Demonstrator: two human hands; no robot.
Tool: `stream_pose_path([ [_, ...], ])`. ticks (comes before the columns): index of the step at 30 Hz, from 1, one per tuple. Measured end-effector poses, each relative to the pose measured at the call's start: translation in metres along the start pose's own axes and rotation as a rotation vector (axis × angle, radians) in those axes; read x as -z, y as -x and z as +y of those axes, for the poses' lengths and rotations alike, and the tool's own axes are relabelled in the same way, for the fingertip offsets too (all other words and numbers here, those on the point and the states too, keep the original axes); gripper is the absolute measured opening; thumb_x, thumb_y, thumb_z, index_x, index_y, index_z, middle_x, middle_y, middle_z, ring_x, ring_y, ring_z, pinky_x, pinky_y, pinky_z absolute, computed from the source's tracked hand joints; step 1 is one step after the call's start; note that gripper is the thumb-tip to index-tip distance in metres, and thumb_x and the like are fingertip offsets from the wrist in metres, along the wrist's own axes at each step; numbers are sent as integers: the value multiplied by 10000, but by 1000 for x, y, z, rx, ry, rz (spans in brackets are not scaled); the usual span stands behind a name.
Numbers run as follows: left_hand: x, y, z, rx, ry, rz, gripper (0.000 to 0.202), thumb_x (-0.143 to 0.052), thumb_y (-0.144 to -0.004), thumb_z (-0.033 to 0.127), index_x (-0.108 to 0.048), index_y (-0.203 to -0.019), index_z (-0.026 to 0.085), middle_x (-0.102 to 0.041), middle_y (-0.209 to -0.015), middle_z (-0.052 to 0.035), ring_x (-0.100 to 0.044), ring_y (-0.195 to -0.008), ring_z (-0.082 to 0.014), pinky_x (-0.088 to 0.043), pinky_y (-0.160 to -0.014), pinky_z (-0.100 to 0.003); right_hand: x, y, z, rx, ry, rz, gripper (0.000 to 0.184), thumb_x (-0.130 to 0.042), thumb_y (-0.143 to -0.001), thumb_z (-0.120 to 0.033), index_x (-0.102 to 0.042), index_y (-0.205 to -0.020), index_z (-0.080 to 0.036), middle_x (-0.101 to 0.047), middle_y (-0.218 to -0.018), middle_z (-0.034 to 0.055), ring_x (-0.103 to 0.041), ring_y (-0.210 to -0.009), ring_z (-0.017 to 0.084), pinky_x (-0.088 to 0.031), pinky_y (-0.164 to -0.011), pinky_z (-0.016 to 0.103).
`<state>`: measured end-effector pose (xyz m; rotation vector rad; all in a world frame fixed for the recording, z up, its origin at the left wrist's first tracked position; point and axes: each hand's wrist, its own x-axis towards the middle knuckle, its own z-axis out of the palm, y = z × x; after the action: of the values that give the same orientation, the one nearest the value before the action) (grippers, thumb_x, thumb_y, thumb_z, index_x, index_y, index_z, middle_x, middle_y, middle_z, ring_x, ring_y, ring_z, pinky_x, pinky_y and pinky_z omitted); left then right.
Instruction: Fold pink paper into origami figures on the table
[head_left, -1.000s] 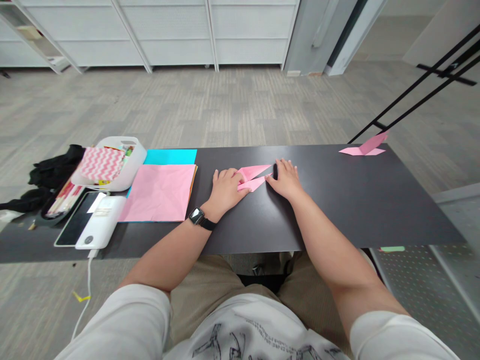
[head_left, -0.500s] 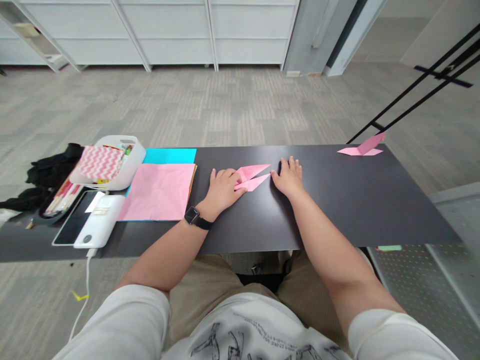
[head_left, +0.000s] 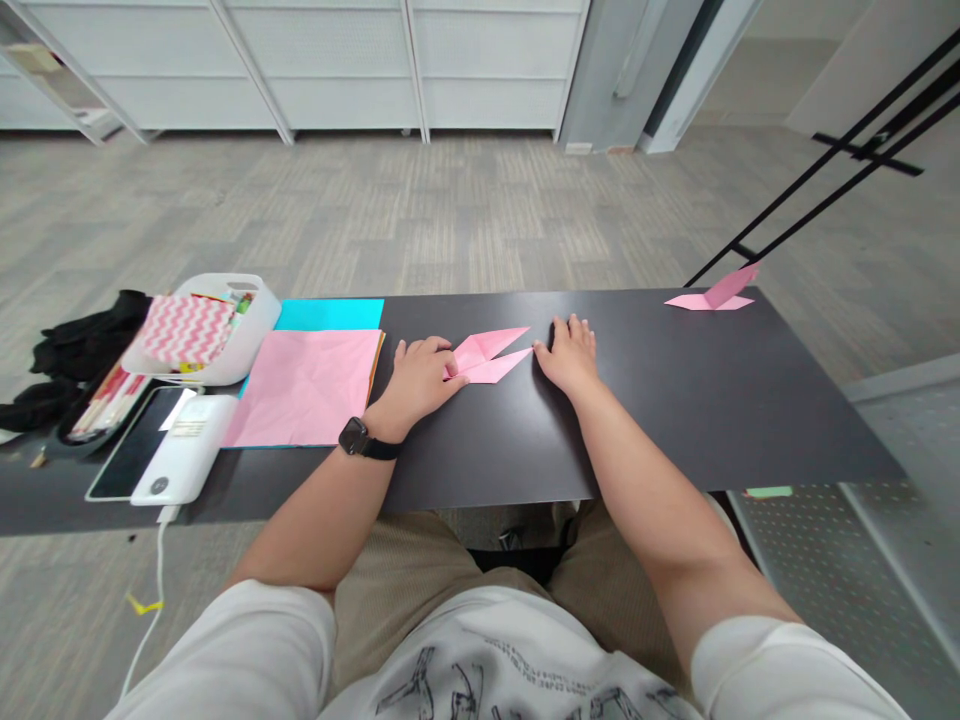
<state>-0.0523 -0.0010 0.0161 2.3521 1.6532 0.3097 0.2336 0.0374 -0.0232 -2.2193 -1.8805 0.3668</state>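
A folded pink paper shape [head_left: 489, 357] with two pointed tips lies on the dark table [head_left: 675, 420] in front of me. My left hand [head_left: 418, 377], a black watch on its wrist, rests on the shape's left end with curled fingers pressing it down. My right hand [head_left: 570, 355] lies flat on the table with fingers stretched out, its thumb side touching the lower pointed tip. Neither hand lifts the paper.
A stack of paper sheets, pink [head_left: 306, 387] on top and cyan [head_left: 330, 314] behind, lies to the left. Further left are a white basket [head_left: 247, 345], a phone [head_left: 126, 458], a white power bank [head_left: 180, 462] and a pencil case. Another folded pink paper [head_left: 711, 295] sits at the far right corner.
My left hand slid slightly left along the folded paper, uncovering more of it. My right hand stays flat beside the tips. The view shifted a little.
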Motion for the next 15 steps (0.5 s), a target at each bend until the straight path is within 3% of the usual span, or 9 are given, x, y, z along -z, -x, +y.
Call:
stream_pose_path([
  [9,12,-4,-21,-87,35,-84,39,-792,-889,307,-798,-919,282,-677,-1457,-49,-605,-1369,-336,-304,-1267,-700,-8,-3,6,21,-50,51,750,-516,-1026,-514,-401,-1655,-123,-254,-1787,237,-165,-1677,411,-162,-1324,638],
  [15,19,-4,-31,-97,18,-109,71,-772,-879,282,-825,-919,306,-700,-1432,-16,-619,-1353,-295,-398,-1238,-562,-6,-2,5,23,-21,39,736,-505,-1035,-503,-400,-1654,-118,-263,-1779,248,-181,-1671,412,-173,-1321,631],
])
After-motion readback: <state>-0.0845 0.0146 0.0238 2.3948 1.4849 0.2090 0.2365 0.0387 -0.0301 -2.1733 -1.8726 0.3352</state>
